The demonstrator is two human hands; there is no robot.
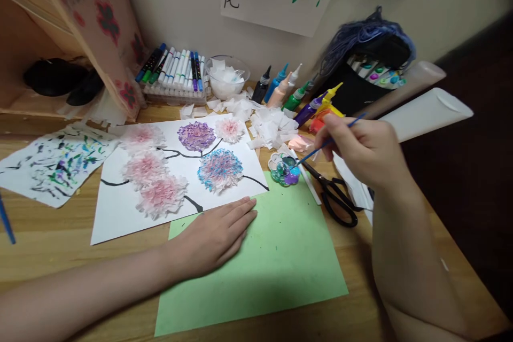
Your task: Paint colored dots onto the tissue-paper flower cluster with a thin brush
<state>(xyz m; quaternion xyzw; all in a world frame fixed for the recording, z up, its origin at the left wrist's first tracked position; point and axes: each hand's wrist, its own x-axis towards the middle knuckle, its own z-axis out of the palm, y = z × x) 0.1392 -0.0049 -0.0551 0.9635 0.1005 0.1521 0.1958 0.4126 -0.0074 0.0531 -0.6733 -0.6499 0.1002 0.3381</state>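
Right hand [363,150] is pinching a paintbrush [329,142], tip in the palette [284,170] beside the scissors [335,197]; left hand [216,234] is lying flat, fingers spread, across the green paper's [276,262] top-left edge.

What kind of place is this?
Probably a home craft desk: paint bottles and markers line the wall, and the right hand dips a brush into a paint palette.

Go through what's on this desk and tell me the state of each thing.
Right hand: grip closed on paintbrush, tip in palette.
Left hand: flat on green paper.
Scissors: shut.
Paint bottles: capped.
Markers: capped.
Bowl: holds tissue.
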